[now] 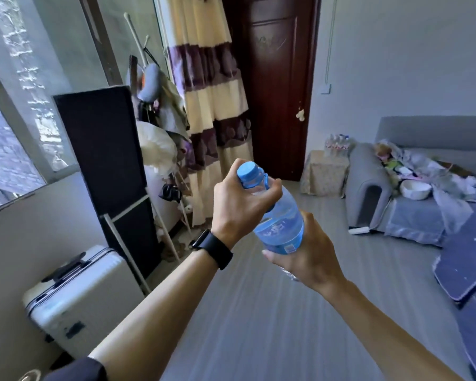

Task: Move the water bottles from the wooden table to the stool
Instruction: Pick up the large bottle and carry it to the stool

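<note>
I hold a clear water bottle (279, 215) with a blue cap and blue label in front of me, tilted with the cap up and to the left, above the floor. My left hand (239, 202), a black watch on its wrist, grips the neck just under the cap. My right hand (308, 254) wraps the lower part and base. Far across the room, a cloth-covered stool (324, 174) stands beside the sofa with several bottles (337, 144) on top. The wooden table is out of view.
A grey sofa (368, 185) piled with clothes and a bowl lies on the right. A dark door (275, 78) and striped curtain (212, 105) are ahead. On the left stand a dark cabinet (105, 149), a coat rack and a white suitcase (77, 292). Grey floor stretches ahead.
</note>
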Demonstrator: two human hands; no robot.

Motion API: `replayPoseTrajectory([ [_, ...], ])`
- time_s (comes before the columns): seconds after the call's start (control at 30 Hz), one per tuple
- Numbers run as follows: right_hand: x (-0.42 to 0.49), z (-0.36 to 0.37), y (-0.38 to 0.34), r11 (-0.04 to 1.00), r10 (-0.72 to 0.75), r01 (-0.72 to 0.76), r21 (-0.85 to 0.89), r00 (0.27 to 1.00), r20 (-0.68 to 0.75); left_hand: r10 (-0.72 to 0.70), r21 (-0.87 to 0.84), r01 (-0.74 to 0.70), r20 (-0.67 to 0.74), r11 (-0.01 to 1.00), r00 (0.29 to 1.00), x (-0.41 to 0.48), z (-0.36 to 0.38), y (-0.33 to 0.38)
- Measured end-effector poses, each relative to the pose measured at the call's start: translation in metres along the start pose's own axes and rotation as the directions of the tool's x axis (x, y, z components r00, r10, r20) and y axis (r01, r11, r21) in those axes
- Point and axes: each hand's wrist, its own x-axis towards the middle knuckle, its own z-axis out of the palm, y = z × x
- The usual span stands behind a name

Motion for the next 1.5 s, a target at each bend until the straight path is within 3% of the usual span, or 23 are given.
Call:
replayPoseTrajectory([
  [0.27, 0.14, -0.005, 0.062, 0.989, 0.117, -0.125, -0.08, 0.988, -0.096, 0.036, -0.075, -0.031, 0.076, 0.997, 0.996, 0.139, 0.084, -0.049],
  [0.6, 0.277, -0.014, 0.196, 0.966, 0.206, -0.229, -0.117, 0.962, -0.178, 0.025, -0.104, -0.001, 0.228, 0.995, 0.973, 0.267, 0.24, -0.118],
  [1.1, 0.505, -0.001, 0.397, 0.946, 0.303, -0.307, -0.106, 0.952, -0.046, -0.088, 0.022, 0.085, 0.286, 0.996, 0.954, 0.456, 0.455, -0.249],
  [1.5, 0.732, 0.03, 0.559, 0.878, 0.432, -0.443, -0.183, 0.897, -0.098, -0.122, -0.007, 0.133, 0.348, 0.991, 0.929, 0.652, 0.621, -0.375],
])
